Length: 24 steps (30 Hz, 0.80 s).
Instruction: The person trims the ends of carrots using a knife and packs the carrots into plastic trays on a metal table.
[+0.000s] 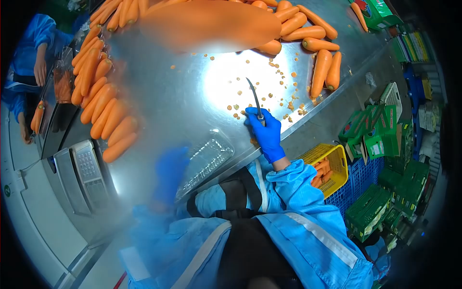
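Gloved in blue, my right hand (267, 133) is closed around the handle of a small curved knife (254, 94), whose blade points up and away over the metal table (192, 96). My left hand (172, 169), also in a blue glove, is blurred beside a clear plastic tray (208, 156); its fingers cannot be made out. Small cut carrot ends (269, 83) lie scattered around the knife. A row of carrots (103, 108) lies on the left, and more carrots (298, 29) are piled at the far side.
A scale (86, 164) stands at the left. Two people's hands (40, 72) show at the upper left. Right of the table are a yellow basket (342, 168) with carrots, a blue crate (363, 176) and green boxes (368, 209). The table's edge (308, 120) runs beside my right hand.
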{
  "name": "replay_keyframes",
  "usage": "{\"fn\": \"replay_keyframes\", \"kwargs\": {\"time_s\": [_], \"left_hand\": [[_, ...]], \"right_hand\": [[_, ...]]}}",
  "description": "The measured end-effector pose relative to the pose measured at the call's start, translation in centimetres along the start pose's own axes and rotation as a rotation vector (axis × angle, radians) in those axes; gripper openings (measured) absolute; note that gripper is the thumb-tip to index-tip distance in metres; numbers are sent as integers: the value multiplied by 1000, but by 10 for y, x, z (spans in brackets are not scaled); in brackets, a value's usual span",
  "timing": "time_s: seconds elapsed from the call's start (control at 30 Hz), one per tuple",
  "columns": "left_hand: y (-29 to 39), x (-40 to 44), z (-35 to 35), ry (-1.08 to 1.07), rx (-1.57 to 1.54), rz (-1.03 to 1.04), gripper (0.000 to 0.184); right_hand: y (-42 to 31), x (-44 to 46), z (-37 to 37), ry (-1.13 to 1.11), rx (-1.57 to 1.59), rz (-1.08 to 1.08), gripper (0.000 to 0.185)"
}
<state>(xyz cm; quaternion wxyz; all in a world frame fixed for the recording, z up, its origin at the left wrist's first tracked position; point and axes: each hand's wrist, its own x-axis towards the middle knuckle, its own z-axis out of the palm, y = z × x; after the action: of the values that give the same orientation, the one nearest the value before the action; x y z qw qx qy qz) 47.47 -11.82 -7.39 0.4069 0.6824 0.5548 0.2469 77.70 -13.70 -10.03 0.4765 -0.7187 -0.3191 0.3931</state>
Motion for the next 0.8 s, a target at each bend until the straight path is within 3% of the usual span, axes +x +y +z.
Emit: {"fn": "replay_keyframes", "kwargs": {"time_s": [0.13, 0.23, 0.33, 0.53, 0.8], "left_hand": [[3, -5, -1, 57, 26, 14, 32], [-3, -8, 2, 85, 15, 36, 33], [-1, -13, 3, 102, 31, 46, 33], [-9, -16, 1, 130, 283, 183, 33], [2, -16, -6, 156, 47, 74, 33]], "right_hand": [[7, 1, 0, 12, 40, -54, 22], [2, 0, -4, -44, 60, 64, 20], [11, 2, 0, -18, 123, -51, 18], [9, 3, -3, -38, 107, 9, 19], [3, 1, -4, -12, 113, 1, 19]]}}
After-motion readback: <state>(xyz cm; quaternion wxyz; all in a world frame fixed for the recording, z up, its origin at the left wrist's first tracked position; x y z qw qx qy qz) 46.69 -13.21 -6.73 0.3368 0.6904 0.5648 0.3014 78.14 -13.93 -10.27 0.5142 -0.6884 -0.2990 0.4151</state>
